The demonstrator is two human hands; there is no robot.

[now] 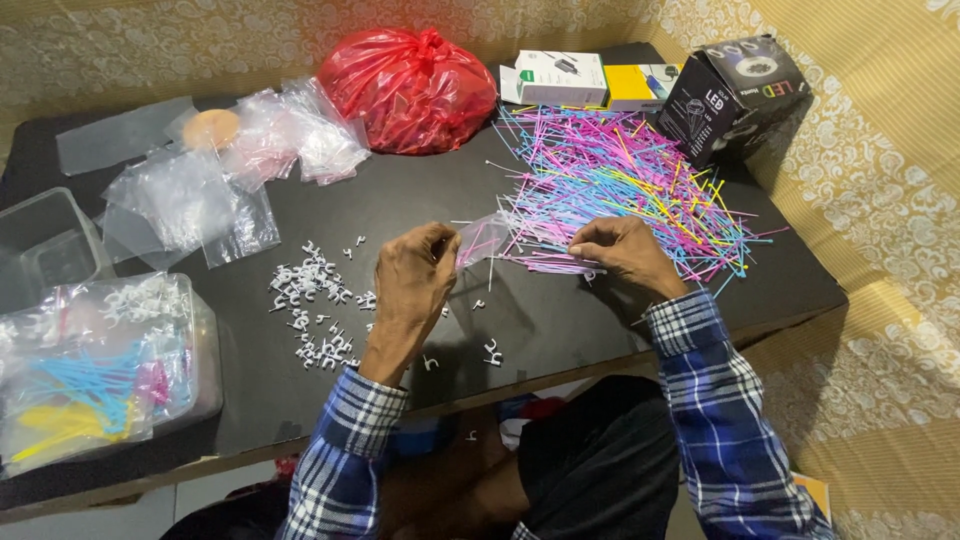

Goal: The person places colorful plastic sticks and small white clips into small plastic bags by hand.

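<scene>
Left hand (415, 275) pinching clear bag (480, 240) (mouth held open), right hand (625, 252) pinching pink ties (555, 263), tie pile (630, 185) behind, white clips (315, 300) on black table (560, 320).

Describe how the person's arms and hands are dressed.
Both hands, left and right, are bare: no gloves, and no rings or watch that I can make out. Each arm wears a blue, white and dark plaid shirt sleeve with a buttoned-style cuff ending at the wrist.
</scene>
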